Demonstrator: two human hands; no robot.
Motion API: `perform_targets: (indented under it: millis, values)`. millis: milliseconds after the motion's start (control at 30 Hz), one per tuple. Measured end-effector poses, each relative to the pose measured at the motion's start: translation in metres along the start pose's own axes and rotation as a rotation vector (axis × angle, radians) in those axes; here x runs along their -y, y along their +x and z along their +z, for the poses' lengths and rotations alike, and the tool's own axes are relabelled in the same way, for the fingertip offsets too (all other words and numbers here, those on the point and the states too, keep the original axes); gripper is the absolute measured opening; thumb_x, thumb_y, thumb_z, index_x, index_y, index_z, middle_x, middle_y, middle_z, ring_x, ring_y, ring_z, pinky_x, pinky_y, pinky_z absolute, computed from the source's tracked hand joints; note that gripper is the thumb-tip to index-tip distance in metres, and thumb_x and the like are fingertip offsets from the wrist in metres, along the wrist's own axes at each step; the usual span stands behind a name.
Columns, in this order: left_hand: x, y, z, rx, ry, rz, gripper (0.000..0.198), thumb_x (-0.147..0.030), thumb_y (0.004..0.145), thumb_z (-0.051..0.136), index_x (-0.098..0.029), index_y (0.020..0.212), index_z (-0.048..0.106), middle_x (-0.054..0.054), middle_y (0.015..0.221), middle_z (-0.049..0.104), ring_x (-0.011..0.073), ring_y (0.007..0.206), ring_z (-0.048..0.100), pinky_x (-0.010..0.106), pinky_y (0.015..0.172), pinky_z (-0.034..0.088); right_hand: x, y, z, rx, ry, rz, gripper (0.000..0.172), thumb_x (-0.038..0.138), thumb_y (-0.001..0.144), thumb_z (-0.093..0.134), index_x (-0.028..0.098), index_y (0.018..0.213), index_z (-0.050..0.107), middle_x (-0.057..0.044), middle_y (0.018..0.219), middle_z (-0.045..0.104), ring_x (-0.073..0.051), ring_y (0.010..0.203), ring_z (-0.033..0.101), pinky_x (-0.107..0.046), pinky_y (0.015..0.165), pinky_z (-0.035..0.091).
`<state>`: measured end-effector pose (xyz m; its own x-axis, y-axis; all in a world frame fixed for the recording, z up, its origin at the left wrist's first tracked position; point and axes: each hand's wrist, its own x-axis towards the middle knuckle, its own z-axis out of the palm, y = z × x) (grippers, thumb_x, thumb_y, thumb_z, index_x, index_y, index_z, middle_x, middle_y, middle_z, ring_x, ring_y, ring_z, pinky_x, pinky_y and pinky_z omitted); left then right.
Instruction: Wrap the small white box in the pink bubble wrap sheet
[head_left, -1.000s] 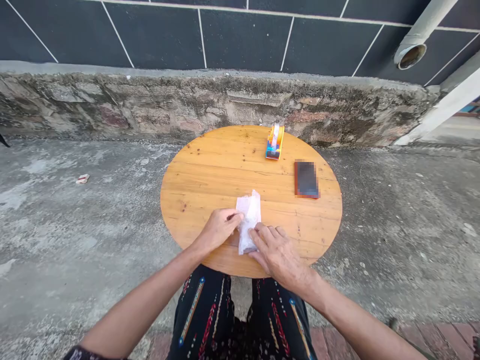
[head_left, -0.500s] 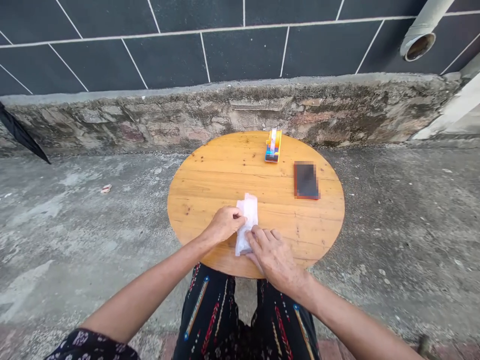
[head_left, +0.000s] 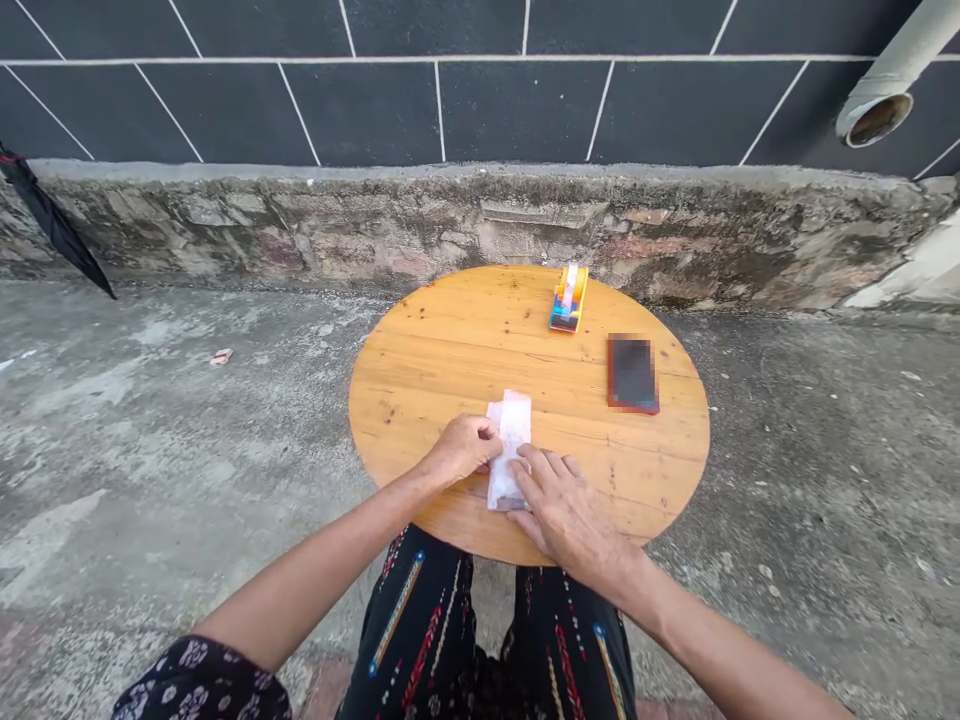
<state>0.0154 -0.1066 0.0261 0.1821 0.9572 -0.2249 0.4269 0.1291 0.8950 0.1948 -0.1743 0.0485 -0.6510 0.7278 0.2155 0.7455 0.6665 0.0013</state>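
Note:
A narrow packet in white, translucent wrapping (head_left: 513, 425) lies lengthwise near the front of the round wooden table (head_left: 420, 340). What is inside it cannot be made out. My left hand (head_left: 466, 446) is closed in a pinch at the packet's left edge, thumb and forefinger together on the wrapping. From the right, my right hand (head_left: 559, 500) holds the packet's near half, with fingertips bent onto its top and the thumb by its near end.
A yellow and blue tape dispenser (head_left: 569, 298) stands at the table's back edge. Right of the packet lies a dark flat object with a red border (head_left: 632, 374), its surface blurred. A stone-based wall (head_left: 315, 235) rises behind, and a folded black umbrella (head_left: 60, 225) leans at left.
The whole scene has shifted slightly to the right as the view turned. Both hands stay on the packet, almost in the same pose.

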Motion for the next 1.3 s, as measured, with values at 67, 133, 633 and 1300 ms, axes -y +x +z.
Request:
perform_targets:
  millis: [67, 133, 633, 1300]
  values:
    - [0.000, -0.003, -0.001, -0.024, -0.008, 0.026, 0.007, -0.021, 0.063, 0.055, -0.016, 0.058, 0.053, -0.004, 0.055, 0.052, 0.0107, 0.053, 0.053, 0.021, 0.052, 0.042, -0.003, 0.001, 0.002, -0.004, 0.009, -0.046, 0.041, 0.029, 0.085, 0.064, 0.011, 0.119, 0.053, -0.017, 0.124, 0.056, -0.030, 0.103, 0.054, -0.043, 0.086, 0.043]
    - [-0.002, -0.005, -0.002, -0.040, -0.012, 0.037, 0.007, -0.020, 0.063, 0.054, -0.016, 0.057, 0.054, -0.003, 0.054, 0.053, 0.0111, 0.054, 0.052, 0.022, 0.053, 0.041, -0.006, 0.001, 0.004, 0.006, 0.025, -0.091, 0.041, 0.030, 0.086, 0.062, 0.010, 0.120, 0.052, -0.017, 0.121, 0.057, -0.030, 0.103, 0.054, -0.043, 0.087, 0.042]
    - [-0.005, -0.006, 0.002, -0.114, 0.036, 0.104, 0.008, -0.017, 0.063, 0.053, -0.016, 0.056, 0.056, -0.002, 0.058, 0.055, 0.0124, 0.060, 0.049, 0.024, 0.058, 0.035, -0.001, 0.002, 0.003, -0.003, 0.046, -0.034, 0.046, 0.032, 0.080, 0.070, 0.012, 0.118, 0.054, -0.015, 0.117, 0.060, -0.030, 0.101, 0.053, -0.044, 0.086, 0.040]
    - [-0.008, 0.006, -0.004, -0.028, 0.193, 0.023, 0.010, -0.016, 0.059, 0.056, -0.017, 0.050, 0.051, -0.005, 0.049, 0.047, 0.0101, 0.050, 0.043, 0.023, 0.047, 0.027, -0.023, 0.020, -0.007, 0.142, 0.366, 0.045, 0.045, 0.030, 0.076, 0.071, 0.019, 0.117, 0.057, -0.008, 0.119, 0.064, -0.027, 0.107, 0.057, -0.041, 0.092, 0.038]
